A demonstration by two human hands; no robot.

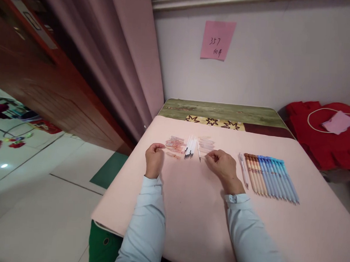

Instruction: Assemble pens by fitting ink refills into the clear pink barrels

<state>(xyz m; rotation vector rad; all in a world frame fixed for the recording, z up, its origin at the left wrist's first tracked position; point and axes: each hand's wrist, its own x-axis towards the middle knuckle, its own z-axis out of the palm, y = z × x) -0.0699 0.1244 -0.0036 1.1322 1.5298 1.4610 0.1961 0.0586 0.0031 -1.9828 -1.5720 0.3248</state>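
On the table (pixel 188 221), between printed tubes (pixel 174 144) and pale tubes (pixel 207 143), I observe the refills (pixel 191 148). Left hand (pixel 154 160): fingers curled beside the printed tubes. Right hand (pixel 224 167): fingers bent beside the pale tubes. Whether either grasps anything, I cannot tell. Pens (pixel 272 177) lie rightward, in 1 row.

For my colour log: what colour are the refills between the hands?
The refills are white with black ends, shown in the head view.

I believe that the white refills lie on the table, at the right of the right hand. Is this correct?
Not quite: in the head view, the white refills lie on the table, at the left of the right hand.
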